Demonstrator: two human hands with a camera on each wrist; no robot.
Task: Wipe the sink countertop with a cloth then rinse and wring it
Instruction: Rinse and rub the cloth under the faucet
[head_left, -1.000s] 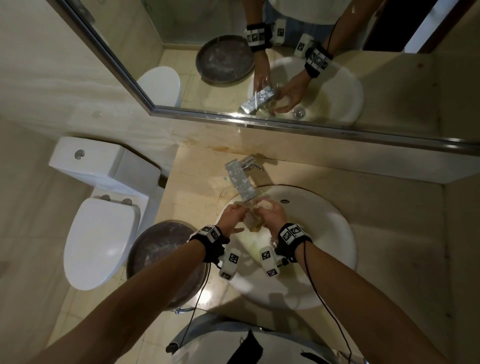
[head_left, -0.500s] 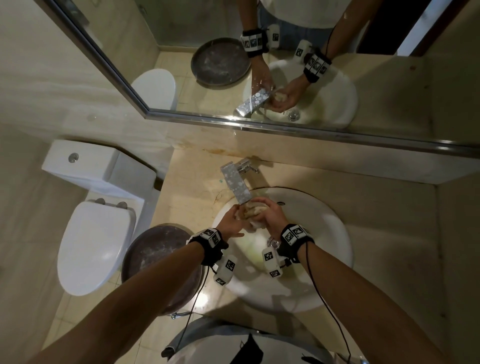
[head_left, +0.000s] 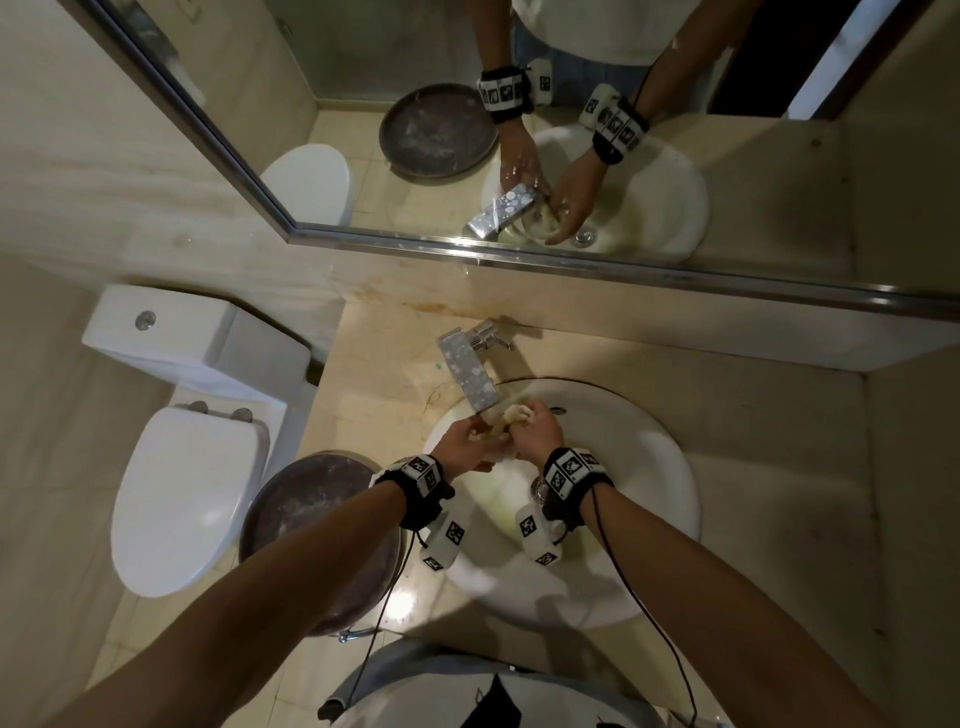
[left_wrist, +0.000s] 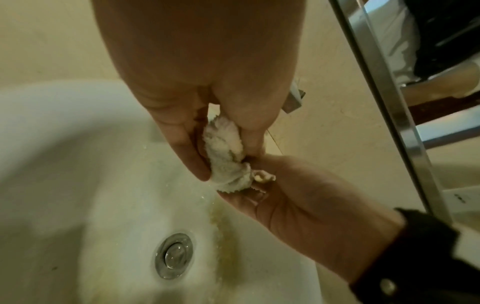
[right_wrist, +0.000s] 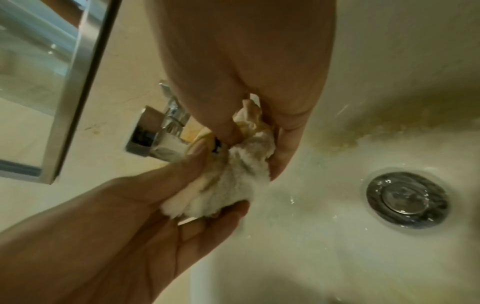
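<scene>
At frame centre, my left hand and right hand each keep a closed grip on the bunched cloth beneath the faucet, above the sink.

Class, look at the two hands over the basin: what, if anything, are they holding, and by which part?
Both hold one bunched pale cloth under the faucet. The left hand pinches one end between thumb and fingers; the right hand grips the other end.

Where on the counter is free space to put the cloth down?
Right of the basin, the counter is bare up to the side wall. A smaller bare patch lies left of the faucet. Under the spout it is crowded: both hands hold the cloth there.
</scene>
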